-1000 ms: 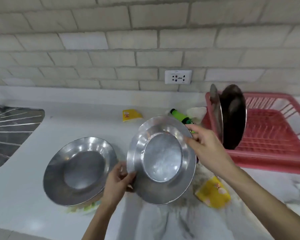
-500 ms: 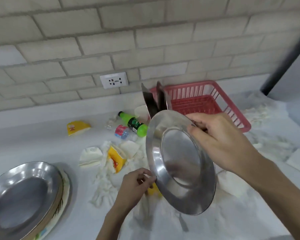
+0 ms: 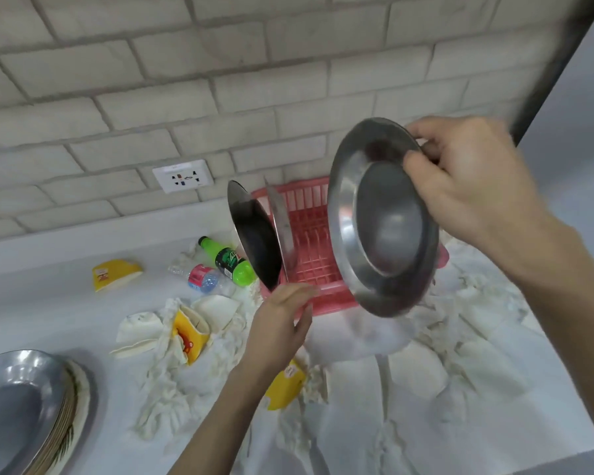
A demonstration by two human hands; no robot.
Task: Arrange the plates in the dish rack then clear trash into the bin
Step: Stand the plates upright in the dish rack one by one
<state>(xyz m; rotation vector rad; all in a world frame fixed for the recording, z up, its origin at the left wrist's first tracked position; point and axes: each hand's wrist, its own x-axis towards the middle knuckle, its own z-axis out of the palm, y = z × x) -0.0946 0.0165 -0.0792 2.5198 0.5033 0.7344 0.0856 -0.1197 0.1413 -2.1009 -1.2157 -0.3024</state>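
Since the white counter (image 3: 48, 303) is littered with crumpled white paper (image 3: 172, 389), the pink plastic dish rack (image 3: 309, 241) may not sit steady when loaded. The round steel plate (image 3: 381, 221) hangs on edge over the rack's front right. The right hand (image 3: 467, 180) alone grips it, fingers curled over the top rim, so it could slip or knock the two upright steel plates (image 3: 254, 241) already racked. The left hand (image 3: 282, 323) is flat and empty at the rack's front; contact cannot be confirmed.
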